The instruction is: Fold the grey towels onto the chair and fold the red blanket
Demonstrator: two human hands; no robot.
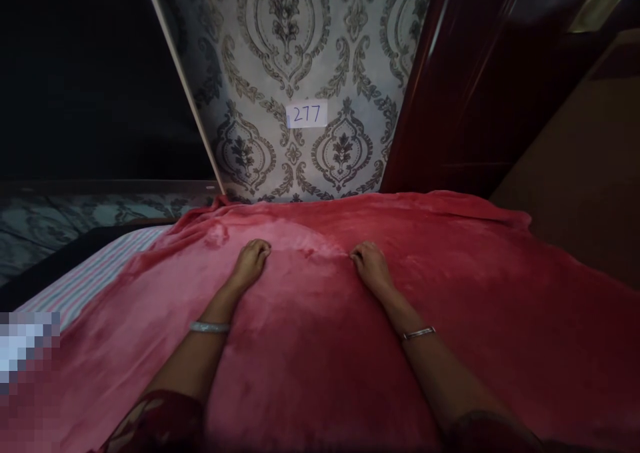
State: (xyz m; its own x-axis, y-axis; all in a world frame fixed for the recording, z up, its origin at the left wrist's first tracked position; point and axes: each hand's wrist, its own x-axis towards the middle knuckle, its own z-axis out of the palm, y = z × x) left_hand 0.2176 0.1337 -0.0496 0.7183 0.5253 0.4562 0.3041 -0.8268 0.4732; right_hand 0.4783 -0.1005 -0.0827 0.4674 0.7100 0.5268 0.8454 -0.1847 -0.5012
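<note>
A red plush blanket [310,346] is spread wide in front of me, with soft wrinkles and a bunched ridge along its far side. My left hand [251,261] rests on it left of the middle, its fingers curled in a pinch on the fabric. To the right, at about the same distance, my right hand [371,263] also has its fingers closed on the blanket. A small crease lies in the cloth between the two hands. Both forearms reach forward over the blanket, with a bangle on each wrist.
Striped cloth [105,259] shows past the blanket's left edge. Behind stands a patterned wall [345,59] with a paper label [307,114] reading 277. A large dark screen [90,79] is at the left, and a glossy dark red panel [465,86] at the right.
</note>
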